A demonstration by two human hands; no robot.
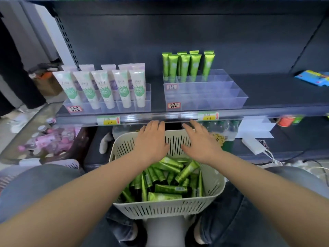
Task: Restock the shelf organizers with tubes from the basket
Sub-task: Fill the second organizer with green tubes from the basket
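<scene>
- Head view shows the basket [167, 209] low in front of the person, below the shelf [267, 90]. Many green tubes [170, 188] lie loose and crossed inside it.
- The left hand [151, 139] and the right hand [199, 141] are both spread flat with straight fingers above the far wall of the basket. They hold nothing, and I cannot tell if they touch the rim.
- On the shelf, the clear organizer [204, 97] has standing green tubes [185, 66] only in its back row. The front rows look unfilled.
- The tubes seem light, soft in the body and glossy, so probably a little slippery. A hard squeeze may dent them.
- I think it is best to pinch one tube near the stiffer cap end, choosing a top one that is not trapped under others.
</scene>
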